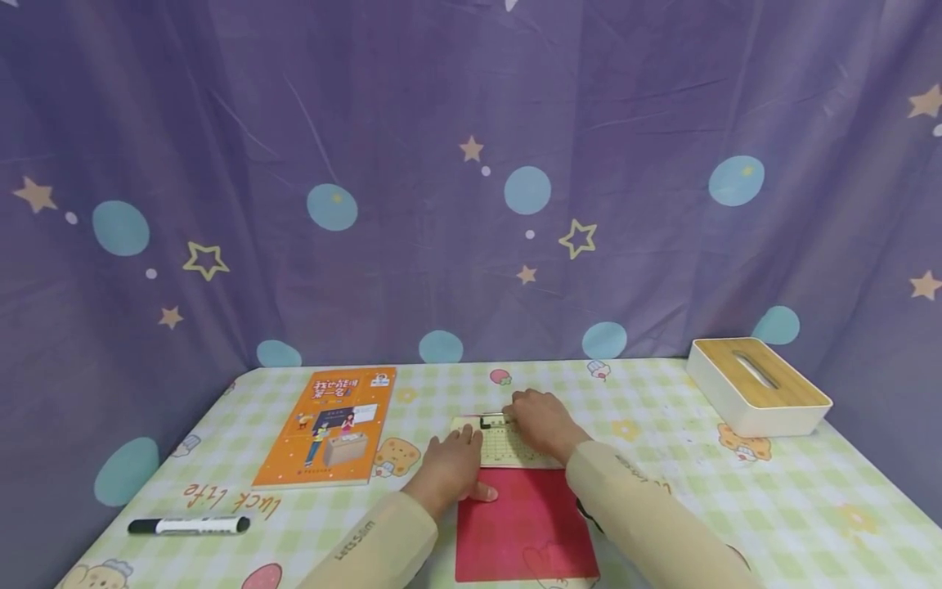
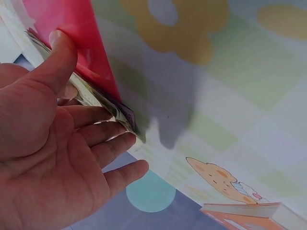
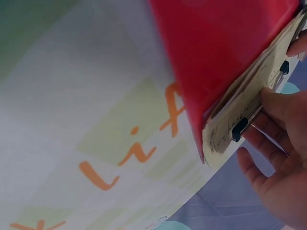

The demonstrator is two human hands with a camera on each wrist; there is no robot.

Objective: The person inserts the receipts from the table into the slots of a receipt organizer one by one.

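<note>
A red plastic folder (image 1: 526, 523) lies on the table before me, its near half bare. Cream printed sheets (image 1: 508, 448) lie across its far part, with a thin metal clip bar (image 3: 261, 105) with black end pieces along their far edge. My right hand (image 1: 543, 421) pinches the bar, thumb on top between the black pieces and fingers curled behind. At the sheets' left side, my left hand (image 1: 455, 465) rests with its thumb on the red folder (image 2: 79, 33). Its other fingers are extended against the sheets' edge (image 2: 103, 98) and grip nothing plainly.
An orange book (image 1: 331, 433) lies at the back left, with a black-and-white marker (image 1: 189, 526) nearer me. Orange handwriting (image 1: 231, 497) marks the checked tablecloth. A white tissue box (image 1: 761, 388) with a wooden lid stands at the back right, before the purple curtain (image 1: 633, 270).
</note>
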